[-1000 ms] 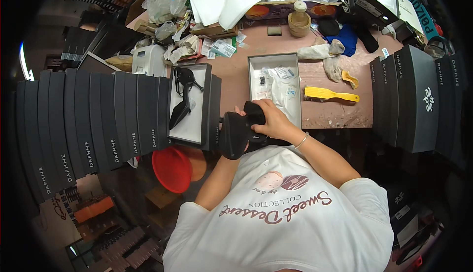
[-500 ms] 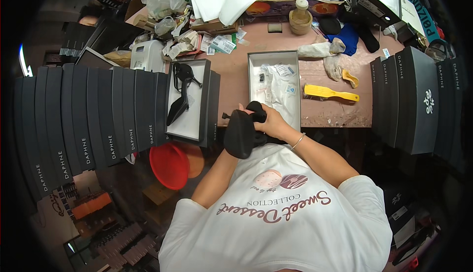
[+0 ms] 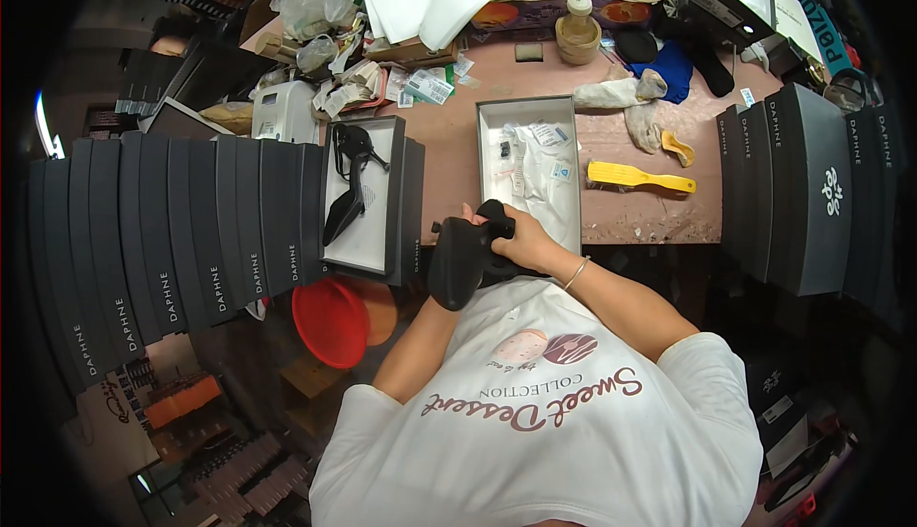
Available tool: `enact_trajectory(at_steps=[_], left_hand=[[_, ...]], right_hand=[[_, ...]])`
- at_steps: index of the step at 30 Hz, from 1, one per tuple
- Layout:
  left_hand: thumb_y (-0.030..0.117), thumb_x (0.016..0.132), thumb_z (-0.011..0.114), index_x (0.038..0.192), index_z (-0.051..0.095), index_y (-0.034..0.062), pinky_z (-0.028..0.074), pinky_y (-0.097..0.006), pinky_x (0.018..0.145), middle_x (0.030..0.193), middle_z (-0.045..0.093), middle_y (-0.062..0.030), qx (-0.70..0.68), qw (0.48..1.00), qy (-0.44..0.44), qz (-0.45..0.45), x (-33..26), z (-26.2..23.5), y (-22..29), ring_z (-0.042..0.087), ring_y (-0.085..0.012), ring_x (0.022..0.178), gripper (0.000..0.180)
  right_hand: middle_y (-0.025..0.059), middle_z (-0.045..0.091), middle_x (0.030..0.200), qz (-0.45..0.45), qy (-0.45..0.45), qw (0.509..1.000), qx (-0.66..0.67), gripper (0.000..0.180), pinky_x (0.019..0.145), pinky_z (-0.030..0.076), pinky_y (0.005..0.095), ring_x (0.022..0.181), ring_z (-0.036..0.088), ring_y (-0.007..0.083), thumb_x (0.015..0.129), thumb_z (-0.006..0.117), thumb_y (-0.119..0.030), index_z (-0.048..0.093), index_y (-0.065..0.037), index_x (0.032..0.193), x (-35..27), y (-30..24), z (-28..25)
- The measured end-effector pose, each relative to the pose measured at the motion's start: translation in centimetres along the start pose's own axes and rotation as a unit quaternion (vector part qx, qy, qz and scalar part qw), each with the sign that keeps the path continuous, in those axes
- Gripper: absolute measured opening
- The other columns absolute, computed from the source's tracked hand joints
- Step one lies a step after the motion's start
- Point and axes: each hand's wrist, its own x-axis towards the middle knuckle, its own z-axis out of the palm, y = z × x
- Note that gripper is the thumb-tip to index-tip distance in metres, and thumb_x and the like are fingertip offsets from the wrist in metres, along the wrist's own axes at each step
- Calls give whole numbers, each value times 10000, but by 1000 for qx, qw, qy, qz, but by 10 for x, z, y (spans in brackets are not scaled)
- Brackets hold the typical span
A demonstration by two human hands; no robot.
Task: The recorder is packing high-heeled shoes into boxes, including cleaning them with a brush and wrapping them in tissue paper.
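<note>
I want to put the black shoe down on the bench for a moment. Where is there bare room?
Bare tabletop lies between the box with the black heeled shoe and the open box holding white paper. A narrower strip runs below the yellow tool, toward the bench edge. The far edge, with bags, papers and cloths, is crowded.

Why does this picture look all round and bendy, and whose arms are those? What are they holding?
The camera sits on a person's head and looks down through a very wide lens, so straight edges curve. No machine here: the arms are that person's own. The right hand and the left hand, mostly hidden, hold a black shoe in a dark cloth bag. On the brown table lie an open box with a black high-heeled shoe, another open box with white paper, and a yellow brush. Rows of dark shoe boxes stand on both sides.
</note>
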Motion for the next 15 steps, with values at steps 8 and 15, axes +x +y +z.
enact_trajectory(at_steps=[8, 15], left_hand=[[415, 1025, 287, 980, 565, 41, 444, -185, 722, 850, 546, 18, 65, 998, 5, -7, -2, 12, 9, 506, -43, 744, 468], [584, 928, 403, 956, 646, 47, 554, -298, 718, 917, 677, -77, -148, 978, 148, -21, 34, -47, -19, 666, -176, 832, 590]], right_hand=[[176, 621, 1052, -14, 55, 993, -102, 470, 822, 484, 317, 962, 610, 232, 692, 671, -148, 537, 27, 1107, 2, 9, -2], [187, 587, 1012, -7, 179, 983, -46, 494, 852, 451, 348, 955, 582, 284, 832, 634, -293, 532, 49, 1175, -28, -8, -75]])
